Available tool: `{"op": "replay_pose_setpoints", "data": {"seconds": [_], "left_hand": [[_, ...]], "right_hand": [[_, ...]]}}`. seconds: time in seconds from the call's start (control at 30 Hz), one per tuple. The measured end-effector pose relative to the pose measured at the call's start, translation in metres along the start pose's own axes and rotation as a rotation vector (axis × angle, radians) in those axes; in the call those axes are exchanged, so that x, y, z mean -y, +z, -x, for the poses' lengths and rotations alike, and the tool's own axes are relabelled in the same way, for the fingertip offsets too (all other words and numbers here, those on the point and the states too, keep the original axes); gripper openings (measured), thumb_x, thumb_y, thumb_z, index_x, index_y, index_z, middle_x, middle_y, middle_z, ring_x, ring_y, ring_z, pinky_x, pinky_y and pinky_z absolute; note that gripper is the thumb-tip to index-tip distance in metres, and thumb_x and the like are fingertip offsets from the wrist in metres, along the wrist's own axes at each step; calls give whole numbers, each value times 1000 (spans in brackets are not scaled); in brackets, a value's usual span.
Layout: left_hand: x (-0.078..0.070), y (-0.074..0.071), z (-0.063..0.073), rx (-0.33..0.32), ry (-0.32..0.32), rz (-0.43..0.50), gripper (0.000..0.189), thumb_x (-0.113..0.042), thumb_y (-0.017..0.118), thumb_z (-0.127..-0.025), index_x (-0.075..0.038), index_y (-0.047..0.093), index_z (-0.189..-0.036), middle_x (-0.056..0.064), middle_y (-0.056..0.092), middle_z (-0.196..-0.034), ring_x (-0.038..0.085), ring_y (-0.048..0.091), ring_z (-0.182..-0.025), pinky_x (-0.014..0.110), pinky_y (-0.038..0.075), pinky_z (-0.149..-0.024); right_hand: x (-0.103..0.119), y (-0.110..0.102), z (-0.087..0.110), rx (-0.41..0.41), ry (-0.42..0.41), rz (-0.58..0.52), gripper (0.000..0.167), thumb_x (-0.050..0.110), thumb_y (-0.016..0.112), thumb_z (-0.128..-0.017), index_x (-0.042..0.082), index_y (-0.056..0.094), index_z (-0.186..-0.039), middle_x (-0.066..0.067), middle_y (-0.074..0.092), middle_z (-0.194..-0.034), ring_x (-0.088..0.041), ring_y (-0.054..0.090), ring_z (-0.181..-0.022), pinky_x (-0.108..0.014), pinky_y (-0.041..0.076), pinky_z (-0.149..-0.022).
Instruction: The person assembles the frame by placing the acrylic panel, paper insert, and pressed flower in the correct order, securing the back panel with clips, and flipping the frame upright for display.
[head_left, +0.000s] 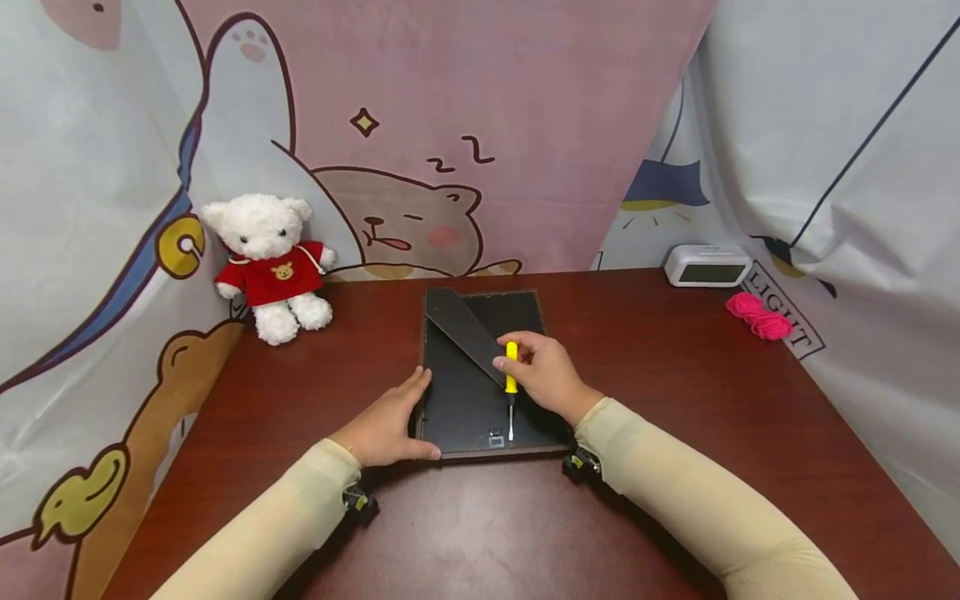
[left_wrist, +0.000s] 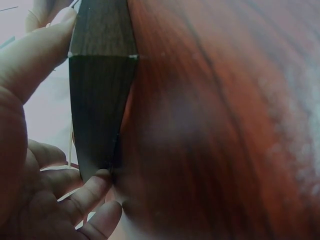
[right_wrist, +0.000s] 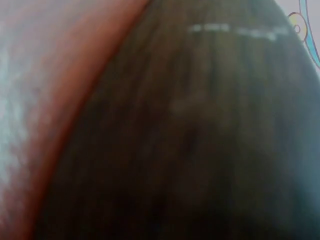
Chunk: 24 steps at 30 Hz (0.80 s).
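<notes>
A picture frame (head_left: 465,408) with a black back lies face down on the table, its folding stand leg (head_left: 461,329) slanting across it. My right hand (head_left: 551,375) pinches the yellow handle of a screwdriver (head_left: 512,375) between thumb and fingers. The shaft points down, its tip beside a small metal hanger (head_left: 496,437) near the frame's near edge; whether it touches the board I cannot tell. My left hand (head_left: 386,425) rests spread around the near left corner, thumb at the near edge, fingers along the left side. The frame's dark wooden side (left_wrist: 97,110) fills part of the left wrist view.
A white teddy bear (head_left: 273,267) in a red top sits at the back left of the brown table (head_left: 337,333). At the back right stand a white digital clock (head_left: 708,265) and a bundle of pink yarn (head_left: 759,317). Printed cloth hangs behind and at both sides.
</notes>
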<state>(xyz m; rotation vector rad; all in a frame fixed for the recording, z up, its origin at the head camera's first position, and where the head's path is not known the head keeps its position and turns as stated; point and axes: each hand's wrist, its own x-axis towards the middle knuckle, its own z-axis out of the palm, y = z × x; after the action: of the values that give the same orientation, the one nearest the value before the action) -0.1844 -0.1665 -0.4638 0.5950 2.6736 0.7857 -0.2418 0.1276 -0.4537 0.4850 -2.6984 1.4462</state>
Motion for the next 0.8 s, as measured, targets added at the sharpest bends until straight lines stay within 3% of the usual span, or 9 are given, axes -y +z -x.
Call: {"op": "replay_pose_setpoints", "data": {"seconds": [0.47, 0.8], "left_hand": [[0, 0, -1, 5, -18, 6, 128, -48, 93, -78, -8, 14, -170, 13, 6, -178, 43, 23, -159, 58, 29, -125], [-1, 0, -1, 6, -18, -11, 130, -50, 94, -76, -8, 14, -170, 14, 6, -177, 42, 23, -159, 55, 29, -125]], "right_hand": [[-1, 1, 0, 28, -41, -33, 39, 17, 83, -93, 6, 73, -129, -4, 64, -85, -23, 58, -76, -26, 53, -64], [-2, 4, -3, 47, -21, -32, 39, 16, 81, -95, 6, 72, -131, -5, 63, -85, -21, 58, -77, -26, 53, -65]]}}
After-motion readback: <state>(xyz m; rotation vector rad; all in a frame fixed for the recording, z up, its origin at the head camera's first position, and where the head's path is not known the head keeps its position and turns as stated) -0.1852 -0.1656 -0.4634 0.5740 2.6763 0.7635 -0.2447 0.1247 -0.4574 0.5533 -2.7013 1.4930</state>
